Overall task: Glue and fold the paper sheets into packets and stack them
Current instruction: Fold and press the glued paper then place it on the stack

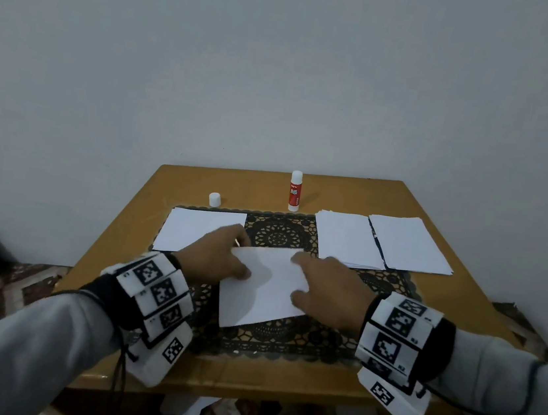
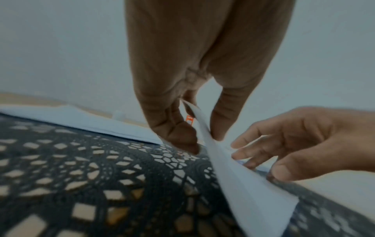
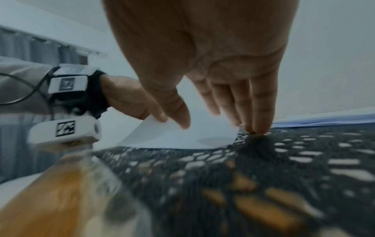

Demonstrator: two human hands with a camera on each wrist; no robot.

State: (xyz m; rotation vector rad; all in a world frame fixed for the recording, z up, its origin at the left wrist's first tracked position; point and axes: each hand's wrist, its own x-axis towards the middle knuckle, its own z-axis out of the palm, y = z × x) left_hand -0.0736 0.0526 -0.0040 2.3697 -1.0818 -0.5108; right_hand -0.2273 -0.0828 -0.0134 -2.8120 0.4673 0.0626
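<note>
Wooden table point(image 1: 404, 202), hands point(image 1: 221, 256) on paper point(image 1: 262, 288)

This looks like a room in a home rather than a workplace. A small wooden surface point(image 1: 354, 189) stands against a plain pale wall point(image 1: 282, 70), dressed with a black lace mat point(image 1: 279, 235), and a patterned rug point(image 1: 32, 281) covers the floor beneath. The right wrist view shows grey curtains point(image 3: 40, 48) hanging from a white rail.
</note>
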